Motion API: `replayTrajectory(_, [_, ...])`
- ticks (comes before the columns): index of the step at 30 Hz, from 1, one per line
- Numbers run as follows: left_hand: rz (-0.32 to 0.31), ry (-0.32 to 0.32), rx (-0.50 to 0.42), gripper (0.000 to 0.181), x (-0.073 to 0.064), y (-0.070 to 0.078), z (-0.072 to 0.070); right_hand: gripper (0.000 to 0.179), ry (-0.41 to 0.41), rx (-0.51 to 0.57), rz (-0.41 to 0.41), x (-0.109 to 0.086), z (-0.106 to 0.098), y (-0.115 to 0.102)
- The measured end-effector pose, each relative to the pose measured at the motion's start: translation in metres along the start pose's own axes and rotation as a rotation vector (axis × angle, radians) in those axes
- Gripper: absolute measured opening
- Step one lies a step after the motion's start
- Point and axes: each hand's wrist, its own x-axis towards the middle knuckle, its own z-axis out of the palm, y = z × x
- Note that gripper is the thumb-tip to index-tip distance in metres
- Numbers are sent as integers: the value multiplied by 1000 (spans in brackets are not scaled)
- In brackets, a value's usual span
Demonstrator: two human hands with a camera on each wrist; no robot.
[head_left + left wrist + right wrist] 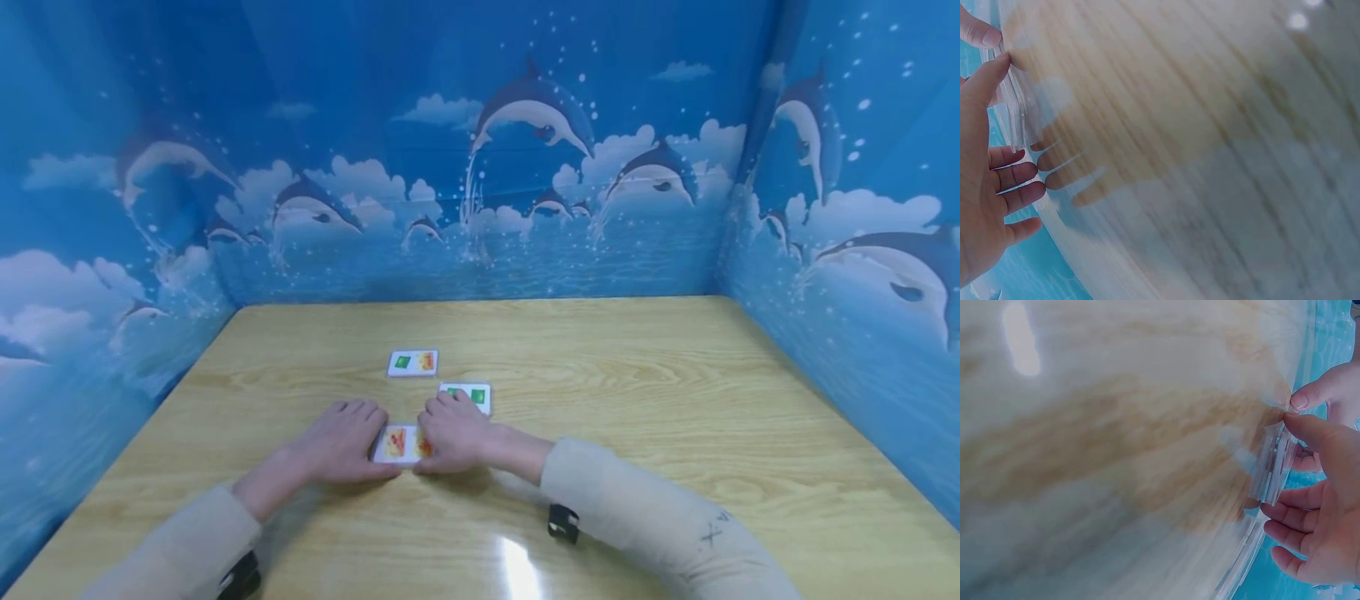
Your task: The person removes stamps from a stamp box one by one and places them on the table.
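A flat, clear-edged picture card [395,444] with two orange pictures lies on the table between the hands. My left hand [348,446] holds its left end, thumb along the near edge and fingers at the far side. At the right end, my right hand [455,433] grips the same card and covers part of its right picture. Both wrist views show the card's thin transparent side [1275,465] between thumb and fingers, with the two thumbs close together. Just beyond the right fingers lies a card with green pictures [478,398], partly hidden by them.
Farther back on the wood-grain table [637,400] lies another card [412,363], with one green and one orange picture. A blue dolphin-print curtain [375,267] stands along the table's back and sides. Light glares off the near tabletop.
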Motion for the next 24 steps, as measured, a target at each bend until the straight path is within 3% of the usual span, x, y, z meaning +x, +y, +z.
replayTrajectory(24, [32,48,6,65,1,-4,4,62,-18,21,10,2,-5,-1])
